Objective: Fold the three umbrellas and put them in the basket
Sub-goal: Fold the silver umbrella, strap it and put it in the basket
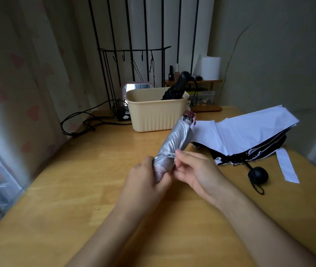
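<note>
We see a mirror (pixel 137 87) left of the paper roll (pixel 210 67), black cables (pixel 88 120) on the desk (pixel 76 189) farther left.

two bare forearms enter from the bottom edge, no sleeves in sight. left hand (pixel 145 178) and right hand (pixel 197 172) wear no gloves; no rings or watch, as far as the soft focus shows.

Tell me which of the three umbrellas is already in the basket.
The black umbrella, standing handle-up in the beige basket. The silver umbrella is in both hands, and the white-and-black umbrella lies unfolded on the table.
</note>
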